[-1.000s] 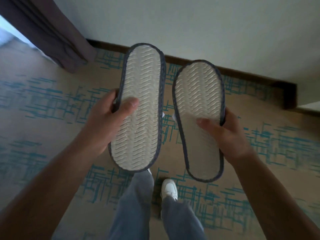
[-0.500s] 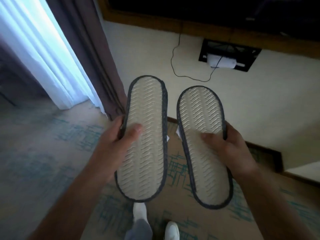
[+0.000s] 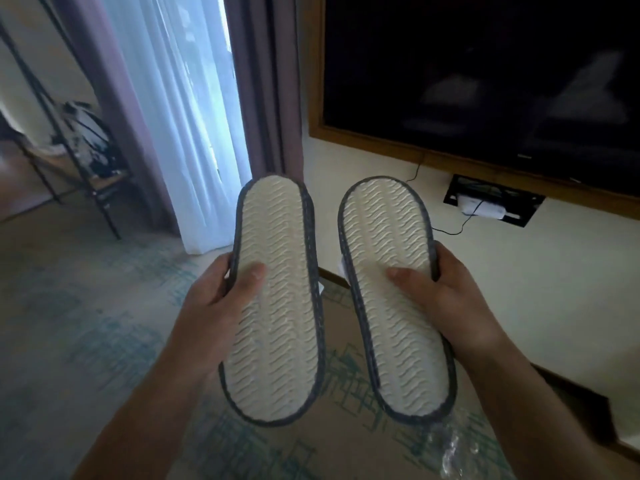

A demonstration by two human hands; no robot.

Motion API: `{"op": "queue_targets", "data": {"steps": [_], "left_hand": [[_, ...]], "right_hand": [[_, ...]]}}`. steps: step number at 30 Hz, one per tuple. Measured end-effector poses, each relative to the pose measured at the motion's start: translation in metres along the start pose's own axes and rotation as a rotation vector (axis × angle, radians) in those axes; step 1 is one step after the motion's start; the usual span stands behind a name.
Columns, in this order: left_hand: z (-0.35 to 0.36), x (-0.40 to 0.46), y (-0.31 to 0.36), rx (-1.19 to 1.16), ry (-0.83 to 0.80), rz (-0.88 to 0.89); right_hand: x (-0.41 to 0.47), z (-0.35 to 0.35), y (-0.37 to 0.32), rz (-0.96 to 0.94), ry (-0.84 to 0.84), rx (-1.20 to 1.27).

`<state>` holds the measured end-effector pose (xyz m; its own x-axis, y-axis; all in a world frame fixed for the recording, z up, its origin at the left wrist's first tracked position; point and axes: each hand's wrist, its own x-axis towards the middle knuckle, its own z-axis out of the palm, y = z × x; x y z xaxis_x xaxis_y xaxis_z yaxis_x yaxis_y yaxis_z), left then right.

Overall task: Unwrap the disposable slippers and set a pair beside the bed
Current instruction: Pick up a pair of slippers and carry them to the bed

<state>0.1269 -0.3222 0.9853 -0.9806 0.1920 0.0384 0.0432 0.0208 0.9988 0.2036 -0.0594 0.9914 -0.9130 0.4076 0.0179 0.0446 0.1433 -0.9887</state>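
Note:
I hold two disposable slippers up in front of me, their cream ribbed soles with dark grey edging facing me. My left hand [image 3: 211, 303] grips the left slipper [image 3: 277, 323] at its left edge, thumb lying across the sole. My right hand [image 3: 446, 292] grips the right slipper [image 3: 391, 306] at its right edge, thumb on the sole. The slippers hang side by side, a small gap between them. A crumpled clear plastic wrapper [image 3: 453, 452] lies on the carpet at the lower right. No bed is in view.
A dark television [image 3: 485, 71] in a wooden frame hangs on the cream wall ahead. A wall socket box [image 3: 491, 199] with a cable sits below it. Purple and white curtains [image 3: 194, 109] hang left of centre. A metal-framed rack [image 3: 79, 157] stands at far left. Patterned teal-and-beige carpet [image 3: 86, 323] covers the floor.
My view has tilted upward from the carpet to the wall, television and curtains. Both hands keep the same grip on the slippers; my legs and shoes have dropped out of view.

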Motion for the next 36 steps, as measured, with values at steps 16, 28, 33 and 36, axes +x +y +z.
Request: {"op": "queue_targets", "data": {"steps": [16,28,33,36], "left_hand": [[-0.098,-0.120,0.072,0.010,0.459,0.153],[-0.140,-0.187,0.073,-0.010,0.783,0.155],[-0.206,-0.211,0.077,-0.017,0.873,0.154],[-0.253,-0.227,0.078,-0.025,0.928,0.142]], "right_hand": [[-0.027,0.088,-0.090,-0.181,-0.383,0.088],[-0.045,0.154,-0.121,-0.164,-0.624,0.129],[-0.067,0.226,-0.139,-0.197,-0.721,0.096],[-0.088,0.279,-0.147,-0.210,-0.760,0.078]]}}
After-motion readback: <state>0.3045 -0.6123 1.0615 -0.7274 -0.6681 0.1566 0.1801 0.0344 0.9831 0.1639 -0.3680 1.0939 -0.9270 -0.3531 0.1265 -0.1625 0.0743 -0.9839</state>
